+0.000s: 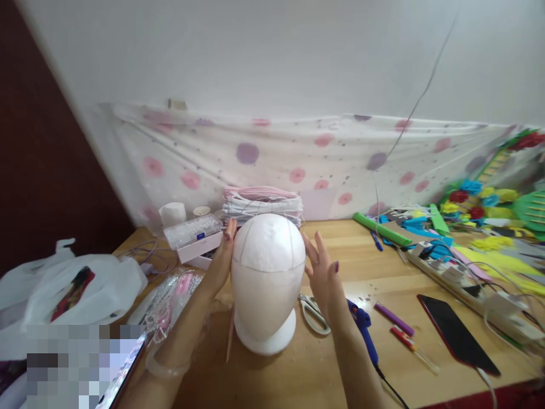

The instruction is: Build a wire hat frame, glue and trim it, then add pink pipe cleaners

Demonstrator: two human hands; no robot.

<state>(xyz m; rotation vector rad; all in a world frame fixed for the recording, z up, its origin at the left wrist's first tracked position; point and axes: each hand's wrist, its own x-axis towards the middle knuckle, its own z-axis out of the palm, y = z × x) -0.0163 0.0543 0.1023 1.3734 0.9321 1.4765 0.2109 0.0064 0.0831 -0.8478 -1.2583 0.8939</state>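
Note:
A white foam mannequin head (267, 301) stands upright on its round base in front of me. Over its top fits a smooth white cap (268, 241), with a thin wire-like line round its lower edge and others running up over it. My left hand (222, 258) lies along the left side of the head with its fingers stretched upward, partly hidden behind it. On the other side, my right hand (322, 275) has its fingers spread close to the cap; whether the fingertips touch is unclear. A thin pinkish strip (230, 335) hangs beside the head under my left hand.
Scissors (314, 315) and a blue glue gun (365, 329) lie near my right forearm. Farther right are a purple stick (394, 318), a screwdriver (413, 347), a phone (457, 335) and a power strip (472, 295). Bundled strips (261, 201) lie behind the head; plastic bags (106, 284) at left.

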